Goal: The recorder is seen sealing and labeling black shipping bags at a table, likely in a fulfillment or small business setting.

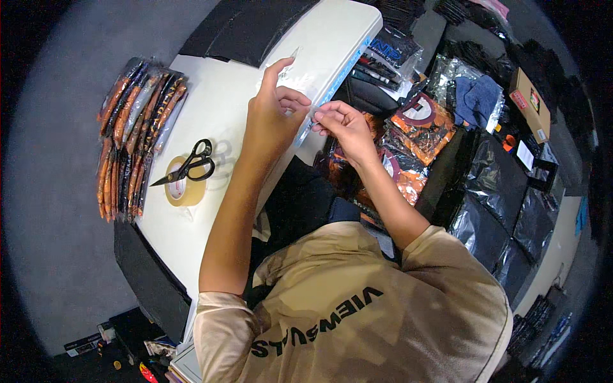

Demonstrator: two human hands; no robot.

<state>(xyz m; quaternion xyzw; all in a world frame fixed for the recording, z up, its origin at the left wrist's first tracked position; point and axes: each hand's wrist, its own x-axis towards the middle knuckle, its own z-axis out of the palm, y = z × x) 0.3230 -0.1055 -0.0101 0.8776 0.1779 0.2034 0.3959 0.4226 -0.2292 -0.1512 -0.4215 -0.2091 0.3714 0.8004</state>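
Note:
Over the right edge of the white table (211,83), my two hands meet at the fingertips. My left hand (273,115) points its index finger up and away while its thumb and other fingers curl together. My right hand (347,129) pinches with thumb and index finger just beside it. Thin clear plastic film (302,133) shows between and below the fingers; its full shape is hard to make out. Left of my left forearm, black-handled scissors (199,167) lie across a roll of tape (186,193).
Stacked packets (137,137) in clear wrapping line the table's left edge. A black sheet (239,32) covers its far end. To the right are orange patterned packets (421,131), a blue cloth (476,99), a cardboard box (530,105) and black plastic-wrapped packs (495,198).

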